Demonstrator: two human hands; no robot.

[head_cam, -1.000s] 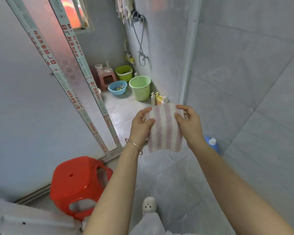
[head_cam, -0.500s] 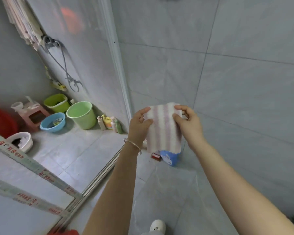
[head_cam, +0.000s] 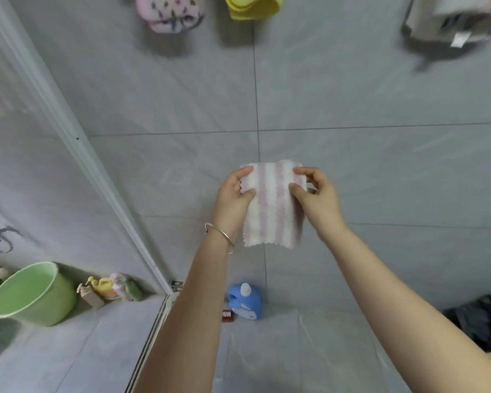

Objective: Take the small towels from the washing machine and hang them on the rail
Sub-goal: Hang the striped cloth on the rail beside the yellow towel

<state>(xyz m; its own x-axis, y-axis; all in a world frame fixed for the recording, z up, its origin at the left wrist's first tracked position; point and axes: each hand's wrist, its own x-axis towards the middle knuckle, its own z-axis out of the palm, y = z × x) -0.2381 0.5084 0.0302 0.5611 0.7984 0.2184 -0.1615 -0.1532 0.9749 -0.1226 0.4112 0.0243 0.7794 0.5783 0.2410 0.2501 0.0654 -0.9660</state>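
towel (head_cam: 272, 205): small, pink and white stripes | state: you held it spread flat by its top corners, lower edge hanging free | pose: upright, stripes vertical | place: before the grey tiled wall, below cloths hanging at top

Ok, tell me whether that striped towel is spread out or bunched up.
Spread out: the striped towel hangs flat, its top corners pinched by the left hand and right hand.

The view now tilts up the grey wall: a pink patterned towel (head_cam: 169, 13), a yellow towel (head_cam: 253, 7) and a grey cloth (head_cam: 448, 21) appear well above the fingers (head_cam: 309, 173), while the red stool and coloured basins drop out of sight.
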